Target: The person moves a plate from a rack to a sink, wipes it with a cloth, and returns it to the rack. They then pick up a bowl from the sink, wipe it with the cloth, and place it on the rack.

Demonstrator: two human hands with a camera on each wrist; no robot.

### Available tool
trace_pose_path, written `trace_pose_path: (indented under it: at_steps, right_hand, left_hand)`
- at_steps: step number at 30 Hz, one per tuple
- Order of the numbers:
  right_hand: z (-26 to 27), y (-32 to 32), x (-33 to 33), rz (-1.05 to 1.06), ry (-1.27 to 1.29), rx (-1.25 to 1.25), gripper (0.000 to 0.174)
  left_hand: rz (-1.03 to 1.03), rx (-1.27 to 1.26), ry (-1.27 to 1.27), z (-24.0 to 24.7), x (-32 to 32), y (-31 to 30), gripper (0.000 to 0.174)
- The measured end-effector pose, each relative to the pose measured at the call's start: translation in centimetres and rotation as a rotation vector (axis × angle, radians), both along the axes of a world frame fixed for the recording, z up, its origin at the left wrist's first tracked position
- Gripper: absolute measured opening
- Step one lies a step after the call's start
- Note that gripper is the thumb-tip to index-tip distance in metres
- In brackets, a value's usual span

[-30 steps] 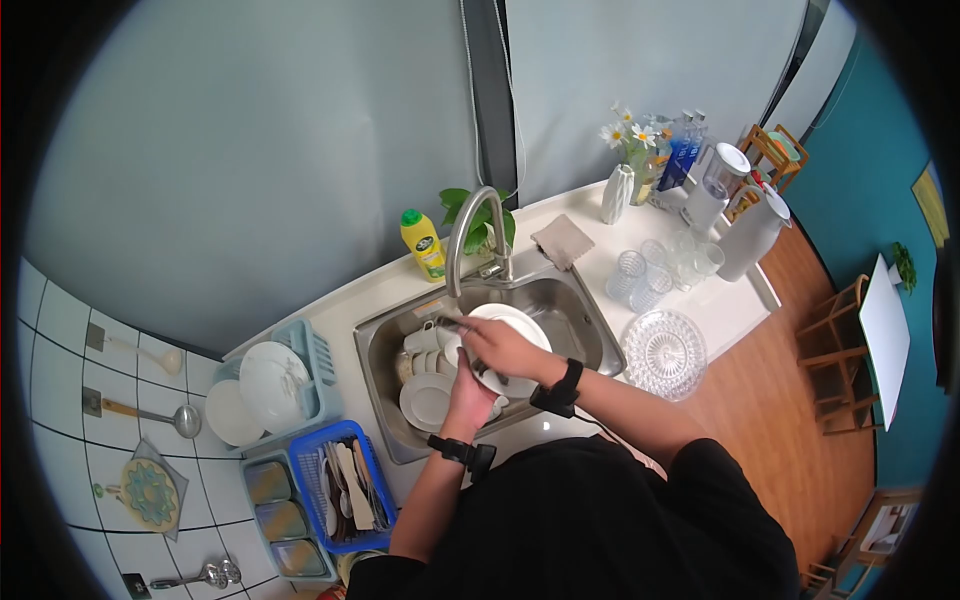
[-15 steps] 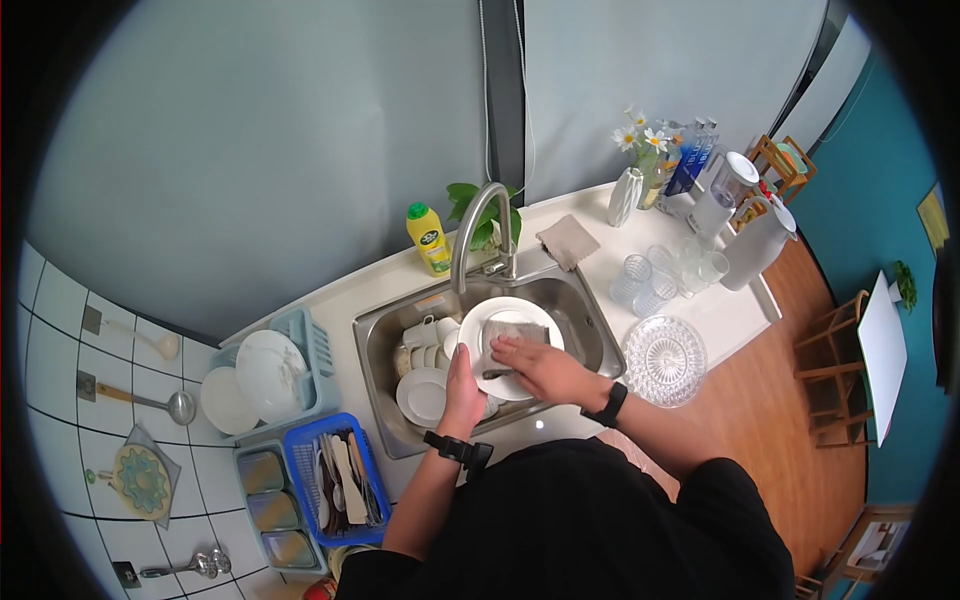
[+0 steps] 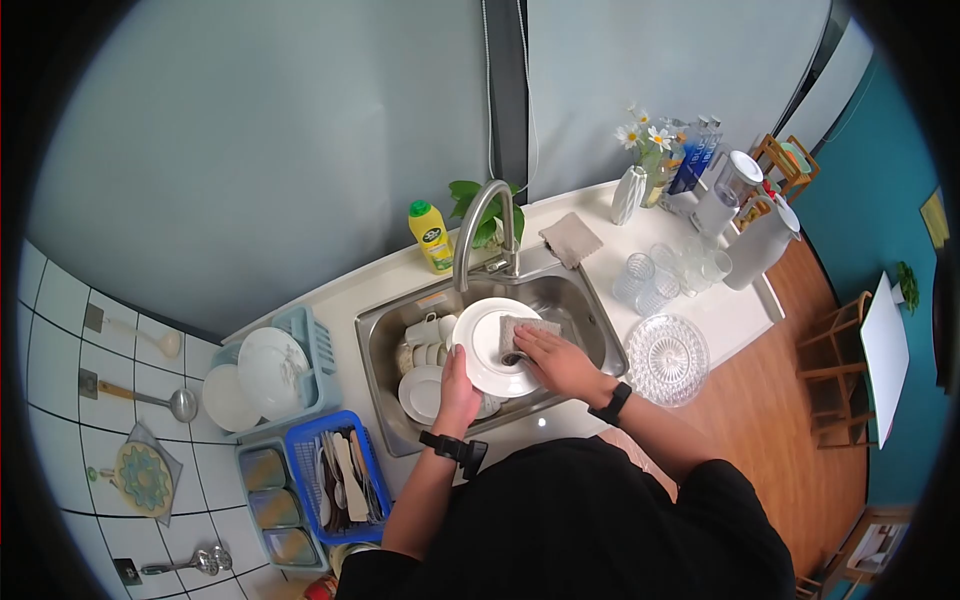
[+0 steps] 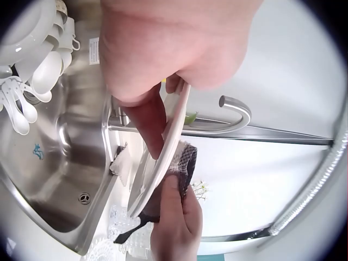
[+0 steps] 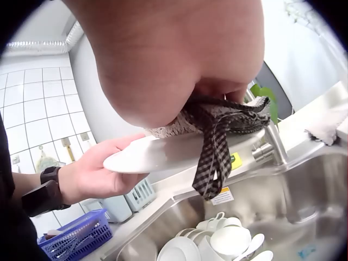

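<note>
My left hand (image 3: 460,398) grips the edge of a round white plate (image 3: 480,345), thumb along its rim and fingers under it. The plate is held tilted above the sink (image 3: 590,335). Flat, fairly straight fingers of my right hand (image 3: 556,364) press a greyish cloth (image 3: 546,325) against the plate's right side. In the right wrist view, the cloth's dark checked trim and strap (image 5: 215,155) hang over the plate's edge; that hand's fingertips are mostly hidden. White cups (image 3: 428,352) and a smaller plate (image 3: 422,395) lie in the sink's left part below.
A curved faucet (image 3: 470,235) rises behind the sink. To the left are a dish rack (image 3: 318,345) with plates and a blue basket (image 3: 305,490) of utensils. Glasses (image 3: 640,290), a cut-glass plate (image 3: 668,360) and a folded cloth (image 3: 571,240) are on the right counter.
My right hand has moved from over the left hand, back to the right across the plate, bringing the cloth to the plate's right side. My left hand keeps its hold.
</note>
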State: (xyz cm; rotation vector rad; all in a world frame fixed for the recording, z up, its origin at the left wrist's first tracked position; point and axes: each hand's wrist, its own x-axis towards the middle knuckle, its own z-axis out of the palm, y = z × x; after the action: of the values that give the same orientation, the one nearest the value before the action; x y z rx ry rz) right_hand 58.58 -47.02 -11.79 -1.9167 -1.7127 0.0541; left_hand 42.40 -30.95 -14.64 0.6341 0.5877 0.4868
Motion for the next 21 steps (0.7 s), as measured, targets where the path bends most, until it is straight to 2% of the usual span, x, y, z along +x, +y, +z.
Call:
trace_pose_path:
  at_steps: [3, 9, 11, 16, 21]
  right_hand:
    - [0.0, -1.3, -0.8, 0.058, 0.031, -0.033, 0.051]
    - [0.7, -0.9, -2.0, 0.211, 0.265, 0.007, 0.051]
    - [0.3, -0.1, -1.8, 0.189, 0.259, 0.015, 0.050]
    - [-1.6, 0.6, 1.5, 0.055, 0.276, 0.016, 0.044]
    - [-3.5, -1.8, 3.1, -0.034, 0.307, -0.003, 0.043]
  left_hand:
    - [0.028, 0.014, 0.015, -0.4, 0.0, 0.0, 0.046]
    - [-0.009, -0.015, 0.070, -0.7, 0.7, -0.3, 0.044]
    - [-0.118, 0.016, 0.106, -1.1, 0.9, -0.1, 0.042]
    - [-0.207, 0.115, 0.140, -0.7, 1.8, -0.3, 0.039]
    - [-0.266, 0.202, 0.148, 0.3, 2.9, -0.2, 0.039]
